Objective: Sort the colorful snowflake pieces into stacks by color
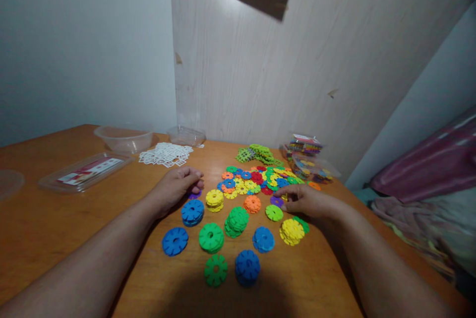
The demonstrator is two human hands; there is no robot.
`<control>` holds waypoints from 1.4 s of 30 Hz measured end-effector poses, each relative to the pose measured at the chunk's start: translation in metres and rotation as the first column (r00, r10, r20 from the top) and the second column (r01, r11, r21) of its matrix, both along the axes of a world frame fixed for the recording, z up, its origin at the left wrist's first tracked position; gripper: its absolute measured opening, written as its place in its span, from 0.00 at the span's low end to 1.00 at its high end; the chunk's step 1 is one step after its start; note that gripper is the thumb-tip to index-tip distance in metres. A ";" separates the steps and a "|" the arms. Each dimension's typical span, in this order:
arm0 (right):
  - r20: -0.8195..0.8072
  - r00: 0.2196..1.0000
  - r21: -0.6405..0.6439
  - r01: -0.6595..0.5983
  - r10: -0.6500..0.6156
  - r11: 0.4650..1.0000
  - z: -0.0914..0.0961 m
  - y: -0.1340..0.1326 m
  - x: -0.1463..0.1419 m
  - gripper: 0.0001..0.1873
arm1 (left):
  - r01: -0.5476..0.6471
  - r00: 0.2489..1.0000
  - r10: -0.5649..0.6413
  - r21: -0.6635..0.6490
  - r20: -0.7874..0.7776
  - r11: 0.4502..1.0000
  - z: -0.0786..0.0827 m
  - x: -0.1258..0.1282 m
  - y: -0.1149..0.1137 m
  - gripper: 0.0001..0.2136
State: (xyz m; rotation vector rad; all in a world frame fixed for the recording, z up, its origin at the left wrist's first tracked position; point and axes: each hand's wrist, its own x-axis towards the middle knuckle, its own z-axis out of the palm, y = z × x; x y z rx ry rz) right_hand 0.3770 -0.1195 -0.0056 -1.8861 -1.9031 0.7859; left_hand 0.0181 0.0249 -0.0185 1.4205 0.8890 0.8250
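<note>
Colourful notched plastic discs lie on a wooden table (44,228). Near me they sit in small stacks by colour: blue (192,212), green (210,237), yellow (291,231), orange (252,204). A loose mixed pile (256,179) lies farther back. My left hand (177,186) rests curled on the table, fingers together over a purple disc (195,194) beside a yellow stack (214,199). My right hand (307,200) lies at the pile's right edge, fingertips pinched near a purple disc (276,201).
White lattice pieces (165,153) lie at the back, with clear plastic bowls (124,138) and a flat clear tray (84,171) to the left. A clear tub of mixed pieces (310,166) and green lattice pieces (258,153) sit by the wall. Bedding (427,194) lies right.
</note>
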 end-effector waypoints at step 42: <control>-0.266 0.919 -0.077 0.280 -0.290 0.957 0.009 -0.011 0.040 0.22 | -0.023 1.000 0.023 -0.005 -0.011 1.000 0.007 0.002 -0.004 0.14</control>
